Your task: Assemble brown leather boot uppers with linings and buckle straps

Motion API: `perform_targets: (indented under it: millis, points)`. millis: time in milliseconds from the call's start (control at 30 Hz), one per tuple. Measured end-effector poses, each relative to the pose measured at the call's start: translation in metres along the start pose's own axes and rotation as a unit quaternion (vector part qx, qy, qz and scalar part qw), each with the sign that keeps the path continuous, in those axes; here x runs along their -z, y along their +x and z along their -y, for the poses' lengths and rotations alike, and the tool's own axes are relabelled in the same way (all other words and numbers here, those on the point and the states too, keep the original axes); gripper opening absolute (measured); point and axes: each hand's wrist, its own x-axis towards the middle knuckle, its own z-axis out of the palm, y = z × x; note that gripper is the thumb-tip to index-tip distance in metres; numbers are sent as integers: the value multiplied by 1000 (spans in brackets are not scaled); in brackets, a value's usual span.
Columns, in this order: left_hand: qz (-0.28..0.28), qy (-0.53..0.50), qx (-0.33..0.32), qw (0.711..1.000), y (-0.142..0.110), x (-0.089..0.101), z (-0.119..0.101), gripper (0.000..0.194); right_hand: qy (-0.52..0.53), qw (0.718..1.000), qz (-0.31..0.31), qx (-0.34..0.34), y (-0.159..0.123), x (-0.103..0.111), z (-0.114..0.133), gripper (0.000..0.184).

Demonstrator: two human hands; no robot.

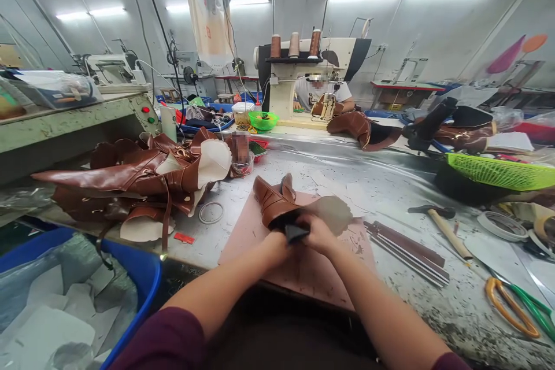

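Note:
A brown leather boot upper [276, 203] lies on a pinkish board [243, 237] in front of me, its toe end pointing away. A pale, scallop-edged piece [333, 214] spreads from its right side. Black lining [296, 233] sticks out of the near opening between my hands. My right hand [318, 233] is closed at the opening's edge, its fingers bent round the leather and lining. At the left side of the opening rests my left hand [277, 247], touching the upper; its fingers are hidden by the lining and leather.
Brown leather uppers [143, 176] are heaped at left above a blue bin [150, 286] of scraps. A hammer [448, 234], dark strips [407, 251], scissors [511, 306] and a green basket [498, 172] lie right. Beyond, a person [342, 92] sits behind a sewing machine [281, 87].

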Motion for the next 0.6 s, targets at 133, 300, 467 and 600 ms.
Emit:
perform_targets:
  millis: [133, 300, 467, 600]
  points:
    - [30, 31, -17, 999, -8, 11, 2, 26, -9, 999, -6, -36, 4, -2, -10, 20]
    - [73, 58, -29, 995, -14, 17, 2, 25, -70, 995, -26, -60, -10, 10, -25, 28]
    - [91, 68, -37, 993, -8, 20, 0, 18, -124, 989, -29, -75, -29, 19, -34, 27]
    - [95, 71, -33, 992, -1, 20, -6, 20, -131, 990, -12, -59, -35, 17, -30, 36]
